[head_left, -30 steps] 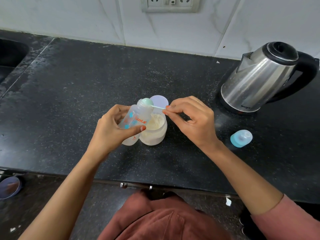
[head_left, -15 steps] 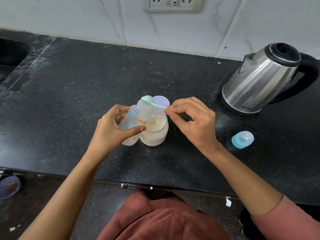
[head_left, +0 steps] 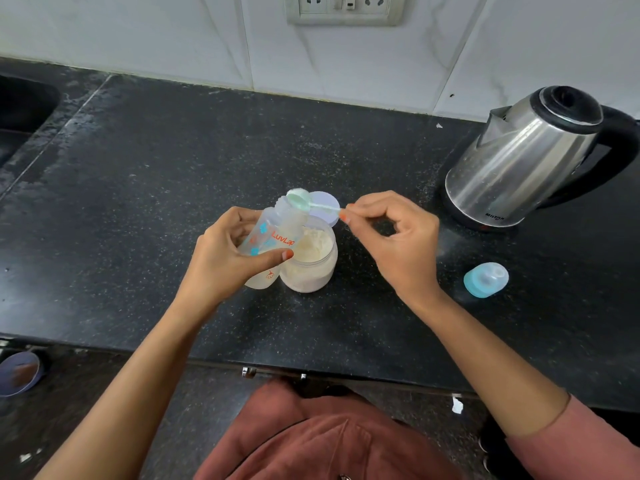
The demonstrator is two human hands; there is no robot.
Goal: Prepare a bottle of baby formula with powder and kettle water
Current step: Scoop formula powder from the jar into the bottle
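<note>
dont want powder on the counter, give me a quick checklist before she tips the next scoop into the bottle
1. Left hand grips the bottle firmly: ok.
2. Bottle mouth open, tilted toward the scoop: ok.
3. Scoop bowl right at the bottle mouth, handle pinched by the right hand: ok.
4. Open powder jar sits just below to catch spills: ok.
5. Scoop emptied or still loaded: cannot tell.
6. Kettle and blue bottle cap out of the way at the right: ok.
</note>
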